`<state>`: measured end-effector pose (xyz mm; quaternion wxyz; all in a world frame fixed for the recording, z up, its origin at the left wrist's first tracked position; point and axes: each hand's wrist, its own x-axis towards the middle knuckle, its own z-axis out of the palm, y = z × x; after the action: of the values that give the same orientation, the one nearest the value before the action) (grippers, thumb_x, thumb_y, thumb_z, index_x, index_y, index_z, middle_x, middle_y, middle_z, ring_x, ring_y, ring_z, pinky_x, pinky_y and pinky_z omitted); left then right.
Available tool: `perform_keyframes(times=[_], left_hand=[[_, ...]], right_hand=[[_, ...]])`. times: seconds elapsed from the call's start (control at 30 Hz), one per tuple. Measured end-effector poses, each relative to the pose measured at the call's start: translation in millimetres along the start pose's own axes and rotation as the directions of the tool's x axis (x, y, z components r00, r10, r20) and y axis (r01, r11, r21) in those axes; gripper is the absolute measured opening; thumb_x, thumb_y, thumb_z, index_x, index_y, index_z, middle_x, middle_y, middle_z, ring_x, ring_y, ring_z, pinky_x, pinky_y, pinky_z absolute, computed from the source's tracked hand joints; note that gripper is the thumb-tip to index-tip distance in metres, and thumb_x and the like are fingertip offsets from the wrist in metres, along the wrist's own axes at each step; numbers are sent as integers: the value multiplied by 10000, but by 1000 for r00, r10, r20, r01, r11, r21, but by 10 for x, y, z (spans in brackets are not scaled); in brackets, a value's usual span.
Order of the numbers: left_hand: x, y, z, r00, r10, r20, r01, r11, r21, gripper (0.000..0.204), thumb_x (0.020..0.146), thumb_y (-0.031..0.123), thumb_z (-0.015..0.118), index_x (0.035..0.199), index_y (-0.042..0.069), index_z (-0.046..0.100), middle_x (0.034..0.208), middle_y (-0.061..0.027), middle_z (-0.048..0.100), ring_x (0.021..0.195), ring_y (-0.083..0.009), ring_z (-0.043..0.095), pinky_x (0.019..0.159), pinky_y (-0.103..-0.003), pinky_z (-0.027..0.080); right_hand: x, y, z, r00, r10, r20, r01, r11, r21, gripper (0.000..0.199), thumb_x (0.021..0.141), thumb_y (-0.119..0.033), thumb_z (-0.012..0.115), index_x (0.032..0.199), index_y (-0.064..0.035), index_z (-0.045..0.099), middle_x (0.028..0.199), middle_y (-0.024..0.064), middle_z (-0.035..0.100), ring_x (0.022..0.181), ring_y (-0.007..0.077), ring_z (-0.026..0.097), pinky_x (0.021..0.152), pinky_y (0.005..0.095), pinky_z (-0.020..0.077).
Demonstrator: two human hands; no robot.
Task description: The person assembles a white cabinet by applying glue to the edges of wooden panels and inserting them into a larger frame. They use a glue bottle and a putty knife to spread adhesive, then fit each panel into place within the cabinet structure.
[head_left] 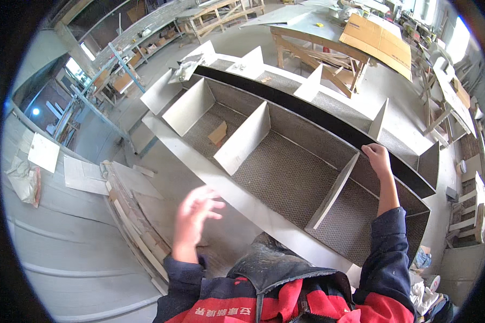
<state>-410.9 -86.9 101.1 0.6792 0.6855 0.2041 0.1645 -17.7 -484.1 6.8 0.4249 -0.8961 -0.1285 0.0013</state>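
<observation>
A long divided cabinet carcass (288, 175) lies before me, its bays lined with a grey-brown herringbone pattern. Pale upright divider panels (334, 191) part the bays. Along its far side runs a wide black strip (307, 118), with more bays beyond. My right hand (378, 160) is closed at the near edge of this strip, close to the top of a divider; what its fingers grip is hidden. Nearer me, my left hand (198, 214) hovers off the cabinet's pale front edge (210, 173), empty and slightly blurred, fingers apart. A brown scrap piece (217, 133) rests in a left bay.
Stacked boards (137, 226) lean at the left. Behind the cabinet stands a wooden-legged workbench (312, 40) bearing a flattened cardboard box (377, 46). A pale metal frame (99, 110) rises at the far left, and a slatted wooden piece (471, 207) is at the right.
</observation>
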Motion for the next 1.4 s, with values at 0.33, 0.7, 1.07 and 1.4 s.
perform_keyframes(times=[0.33, 0.7, 1.07, 1.4], left_hand=[[1688, 141, -2054, 986, 78, -149, -130, 915, -382, 480, 1035, 319, 472, 1404, 14, 515, 1319, -163, 623, 1087, -273, 658, 804, -393, 584], [5536, -511, -3900, 979, -200, 32, 184, 811, -555, 441, 1017, 251, 534, 1328, -48, 440, 1301, -242, 563, 1162, -398, 615, 981, -536, 536], [6833, -1411, -3376, 903, 8, 430, 381, 448, -808, 413, 937, 75, 525, 1328, -53, 495, 1350, -232, 582, 1236, -395, 586, 1086, -594, 480], [6395, -721, -3549, 913, 186, 363, 229, 501, -835, 552, 879, 21, 528, 1414, -78, 439, 1376, -244, 572, 1223, -385, 612, 1011, -571, 554]], right_hand=[[-18, -529, -457, 978, 87, -190, -69, 993, 96, 317, 949, -280, 659, 1059, 2, 755, 849, 15, 668, 773, 114, 588, 707, 267, 472], [-253, -3527, 1076, 926, 140, -352, -78, 980, 183, 200, 931, -128, 641, 1024, 29, 722, 865, 42, 674, 793, 101, 623, 736, 250, 502], [489, -5249, 3361, 997, 45, 58, -44, 999, -17, 215, 905, -77, 698, 1096, 17, 729, 924, 63, 735, 832, 104, 671, 769, 268, 551], [753, -5797, 4363, 972, -217, 86, 229, 959, -169, 375, 881, -193, 743, 1213, -42, 655, 988, 134, 673, 876, 238, 694, 792, 356, 574]])
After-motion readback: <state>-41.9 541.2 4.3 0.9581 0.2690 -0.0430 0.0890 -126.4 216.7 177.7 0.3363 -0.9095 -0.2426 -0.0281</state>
